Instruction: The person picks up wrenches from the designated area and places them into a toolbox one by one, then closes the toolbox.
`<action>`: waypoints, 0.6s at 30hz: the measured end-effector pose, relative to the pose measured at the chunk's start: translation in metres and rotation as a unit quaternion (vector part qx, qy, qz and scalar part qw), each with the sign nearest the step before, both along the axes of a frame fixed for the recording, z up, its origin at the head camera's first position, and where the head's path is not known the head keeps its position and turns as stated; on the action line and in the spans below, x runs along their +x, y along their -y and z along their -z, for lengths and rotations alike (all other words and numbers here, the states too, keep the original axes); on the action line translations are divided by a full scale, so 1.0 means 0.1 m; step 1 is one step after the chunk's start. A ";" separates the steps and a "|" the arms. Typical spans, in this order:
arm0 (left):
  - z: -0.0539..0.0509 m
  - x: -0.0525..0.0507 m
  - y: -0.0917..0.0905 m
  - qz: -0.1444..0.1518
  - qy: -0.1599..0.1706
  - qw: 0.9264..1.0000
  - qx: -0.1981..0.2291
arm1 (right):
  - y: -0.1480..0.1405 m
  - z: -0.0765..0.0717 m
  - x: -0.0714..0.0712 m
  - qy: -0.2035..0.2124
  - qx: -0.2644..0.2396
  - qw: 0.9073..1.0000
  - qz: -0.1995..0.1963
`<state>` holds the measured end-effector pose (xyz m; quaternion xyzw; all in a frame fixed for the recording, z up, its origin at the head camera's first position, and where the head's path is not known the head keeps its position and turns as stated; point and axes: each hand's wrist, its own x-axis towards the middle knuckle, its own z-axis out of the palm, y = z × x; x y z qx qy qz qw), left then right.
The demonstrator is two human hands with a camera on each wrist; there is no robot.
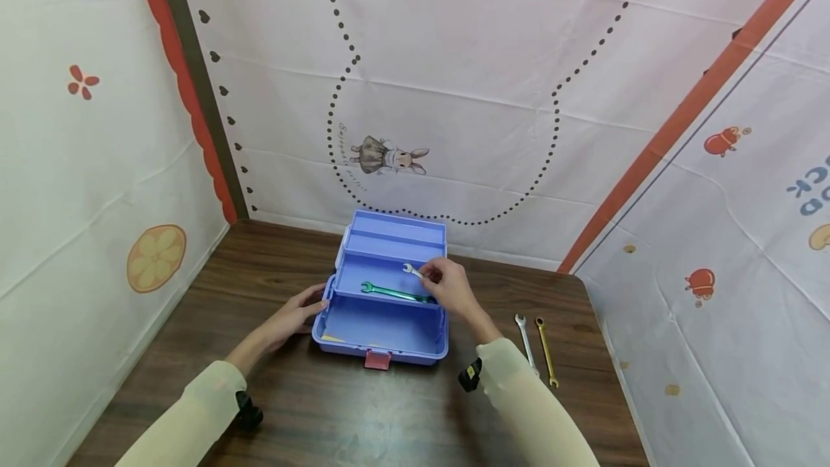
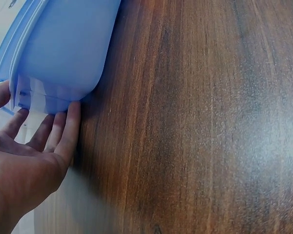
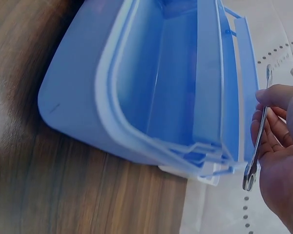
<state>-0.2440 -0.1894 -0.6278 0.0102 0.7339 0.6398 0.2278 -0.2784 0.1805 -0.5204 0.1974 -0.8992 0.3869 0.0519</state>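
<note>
Setting the silver wrench (image 1: 411, 269) in the tray (image 1: 372, 269) seems the step in hand: the right hand (image 1: 449, 285) pinches it between thumb and fingers over the tray, where a green wrench (image 1: 392, 292) lies. The left hand (image 1: 295, 317), fingers spread, rests against the box's (image 1: 346, 347) left side. The next move probably calls for lowering and releasing the silver wrench without knocking the green one. A second silver wrench (image 1: 527, 343) and a yellow wrench (image 1: 547, 353) lie right of the box.
</note>
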 end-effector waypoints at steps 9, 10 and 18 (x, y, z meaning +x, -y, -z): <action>0.00 0.00 0.01 -0.001 0.004 1.000 -0.004 | 0.19 0.02 -0.04 0.005 0.013 1.000 -0.017; 0.00 0.00 0.00 -0.001 0.005 1.000 -0.004 | 0.21 0.03 -0.04 0.005 0.017 1.000 -0.021; 0.01 -0.01 0.01 0.001 0.001 1.000 -0.005 | 0.33 0.06 -0.07 -0.008 0.038 0.998 -0.051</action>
